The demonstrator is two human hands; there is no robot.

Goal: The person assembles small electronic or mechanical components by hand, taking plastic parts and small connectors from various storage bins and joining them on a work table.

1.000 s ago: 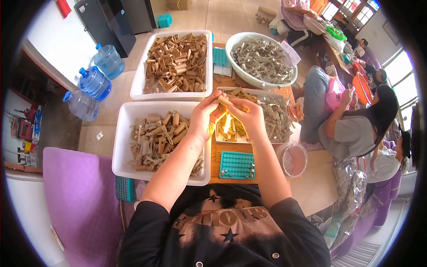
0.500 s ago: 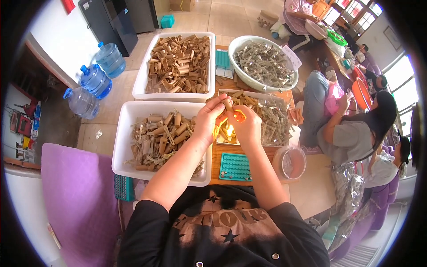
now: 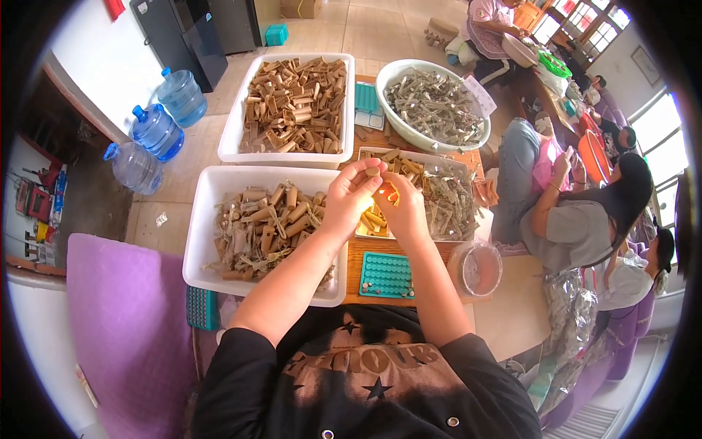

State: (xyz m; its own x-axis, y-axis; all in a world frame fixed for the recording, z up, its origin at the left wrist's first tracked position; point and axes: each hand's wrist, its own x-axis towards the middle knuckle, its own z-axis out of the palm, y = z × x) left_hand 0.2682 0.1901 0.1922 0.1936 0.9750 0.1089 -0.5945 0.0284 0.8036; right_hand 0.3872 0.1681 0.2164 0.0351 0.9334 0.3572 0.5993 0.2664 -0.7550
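Over the middle of the table, my left hand point(image 3: 345, 201) is closed, thumb and fingers pinching a short brown cardboard tube point(image 3: 373, 172) whose round end faces up. My right hand point(image 3: 404, 208) is curled close against it, fingertips by the tube; whatever lies inside those fingers is hidden. Yellow light glows between the hands and falls on a shallow white tray point(image 3: 458, 239) just beneath. In that tray lie brown tubes point(image 3: 409, 167) and a heap of dry, straw-coloured strips point(image 3: 452, 201).
Left of my arms stands a white tub point(image 3: 201, 256) of tubes; behind it is another white tub point(image 3: 232, 139) of brown pieces. A round basin point(image 3: 387, 69) holds greyish bundles. Nearer me are a teal pitted tray point(image 3: 387, 274) and clear round container point(image 3: 477, 269). People sit at right.
The tube has tipped from slanting lengthwise to end-up in my left fingers. My right hand has shifted slightly left, and the bright spot below the hands is now mostly covered.
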